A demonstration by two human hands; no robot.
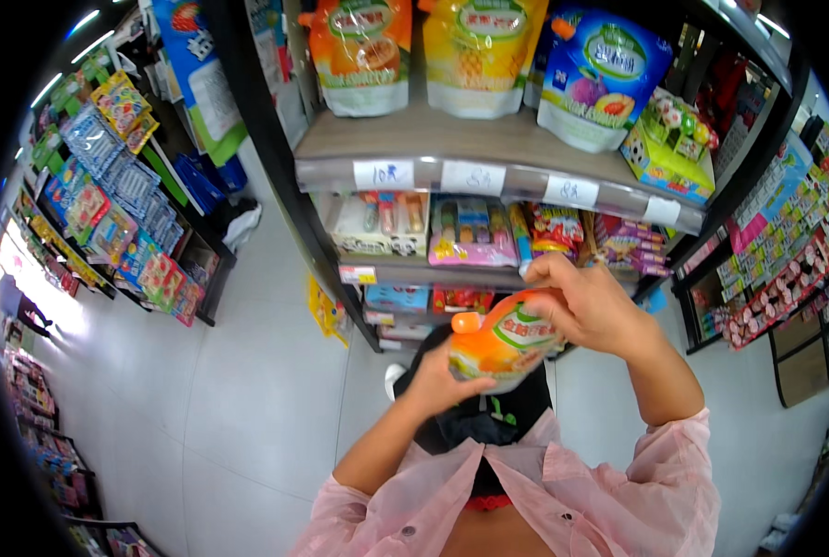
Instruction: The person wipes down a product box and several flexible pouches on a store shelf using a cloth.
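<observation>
Both my hands hold an orange spouted pouch (501, 341) with an orange cap, tilted in front of my body. My left hand (438, 383) grips its lower left side, thumb across the front; its other fingers are hidden behind. My right hand (578, 306) pinches the upper right edge. Beyond, the top shelf (449, 136) carries an upright orange pouch (365, 59), a yellow pouch (480, 59) and a blue pouch (599, 80). At their right stands a green and yellow box (668, 157) with round wrapped sweets on it.
Lower shelves hold a panda-printed box (379, 226), a pink pack (472, 233) and purple snack packs (634, 244). A yellow packet (325, 306) hangs beside the black shelf post (275, 153). Racks of packaged goods (118, 202) stand left, more (776, 257) at right. A person (24, 306) is far left.
</observation>
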